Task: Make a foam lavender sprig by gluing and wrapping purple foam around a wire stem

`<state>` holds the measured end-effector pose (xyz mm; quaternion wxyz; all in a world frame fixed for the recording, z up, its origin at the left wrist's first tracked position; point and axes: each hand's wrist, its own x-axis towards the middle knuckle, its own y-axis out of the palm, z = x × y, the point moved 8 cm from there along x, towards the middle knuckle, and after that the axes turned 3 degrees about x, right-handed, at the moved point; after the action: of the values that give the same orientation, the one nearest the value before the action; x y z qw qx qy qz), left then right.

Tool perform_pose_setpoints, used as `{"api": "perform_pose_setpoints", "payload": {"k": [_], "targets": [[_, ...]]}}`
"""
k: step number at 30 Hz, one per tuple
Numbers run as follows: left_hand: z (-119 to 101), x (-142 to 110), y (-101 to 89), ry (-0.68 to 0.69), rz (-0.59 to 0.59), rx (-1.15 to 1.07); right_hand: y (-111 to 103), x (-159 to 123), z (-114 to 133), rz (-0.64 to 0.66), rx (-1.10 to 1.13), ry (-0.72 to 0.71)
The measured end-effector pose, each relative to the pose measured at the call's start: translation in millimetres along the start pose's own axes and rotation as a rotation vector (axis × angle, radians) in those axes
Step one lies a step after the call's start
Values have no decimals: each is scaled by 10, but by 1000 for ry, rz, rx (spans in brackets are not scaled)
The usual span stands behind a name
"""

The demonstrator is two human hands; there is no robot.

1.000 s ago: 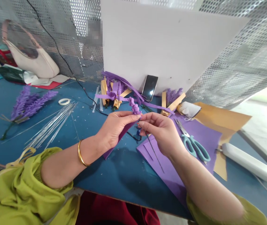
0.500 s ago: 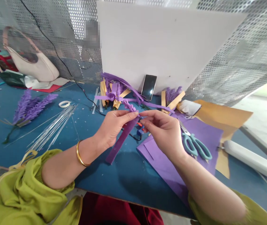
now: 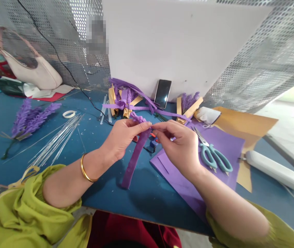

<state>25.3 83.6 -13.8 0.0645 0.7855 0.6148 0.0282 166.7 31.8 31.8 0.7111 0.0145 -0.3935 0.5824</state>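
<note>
Over the table (image 3: 110,198), left hand (image 3: 121,138) pinches a purple flower spike (image 3: 138,118) between thumb and fingers, purple strip (image 3: 134,160) dangling toward seven o'clock. Right hand (image 3: 179,144) just beside, fingertips nearly together; cannot tell what they grip. Scissors (image 3: 209,147) at four o'clock.

a purple strip (image 3: 134,162) hangs aslant below a knobbly purple spike (image 3: 137,118).
</note>
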Motion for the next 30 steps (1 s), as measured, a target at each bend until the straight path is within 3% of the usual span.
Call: {"api": "perform_pose_setpoints", "payload": {"k": [7, 12, 14, 17, 21, 22, 23, 25, 26, 30], "targets": [[-12, 30, -6, 36, 16, 54, 6, -8, 14, -15, -55, -48], [53, 104, -68, -27, -15, 90, -11, 46, -46, 63, -71, 15], [75, 128, -110, -85, -36, 58, -161, 117, -46, 12, -78, 41], [52, 155, -180, -152, -55, -31, -567, 253, -94, -197, -30, 67], [-96, 211, -293, -96, -72, -206, -1166, 309, -479, -518, 49, 188], [-121, 228, -333, -82, -91, -250, -1205, 313, -662, -471, 51, 304], [-135, 245, -376, -75, -115, -284, -1126, 318, -861, -296, 75, 445], [-143, 281, -458, -60, -167, -317, -986, 230, -1117, -96, 174, 613], [-144, 297, -491, -45, -190, -323, -847, 170, -1186, 32, 208, 668], [-97, 331, -515, 13, -231, -336, -232, -64, -1267, 253, 96, 778]]}}
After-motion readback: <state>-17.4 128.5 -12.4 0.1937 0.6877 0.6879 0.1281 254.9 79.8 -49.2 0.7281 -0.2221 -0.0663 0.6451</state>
